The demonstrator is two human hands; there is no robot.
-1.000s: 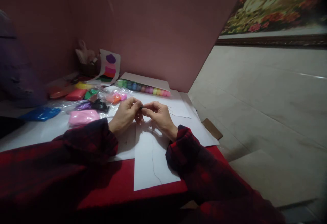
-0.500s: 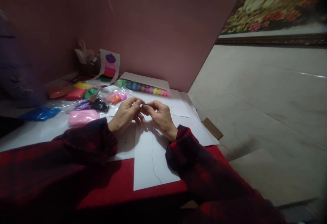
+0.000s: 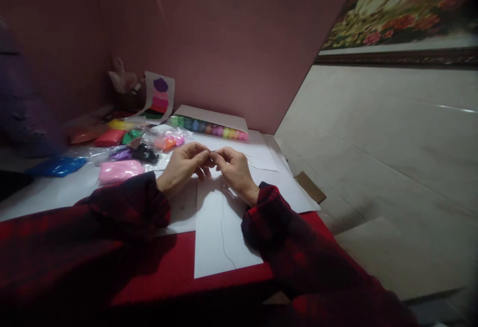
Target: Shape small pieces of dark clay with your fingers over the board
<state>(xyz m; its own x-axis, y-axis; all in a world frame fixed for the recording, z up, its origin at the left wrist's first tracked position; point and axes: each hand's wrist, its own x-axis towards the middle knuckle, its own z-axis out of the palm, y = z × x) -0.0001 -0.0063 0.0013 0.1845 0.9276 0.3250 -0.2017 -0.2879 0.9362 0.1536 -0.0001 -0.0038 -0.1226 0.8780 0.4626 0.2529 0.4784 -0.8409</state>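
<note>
Near the middle of the frame the left hand (image 3: 181,166) and the right hand (image 3: 234,170) meet fingertip to fingertip, pinching between them a tiny dark bit (image 3: 211,154) – too small to make out what it is. Both hands hover just above a white sheet of paper (image 3: 220,237) with a thin pencil line running down it. To the left lie bags of modelling clay – a pink pack (image 3: 120,170), a blue pack (image 3: 58,165), a black lump (image 3: 145,154). Behind the hands, toward the wall, runs a row of small coloured pots (image 3: 209,129), and further left stands a card with stacked colour blobs (image 3: 160,96). Red tablecloth (image 3: 179,262) shows at the lower edge.
</note>
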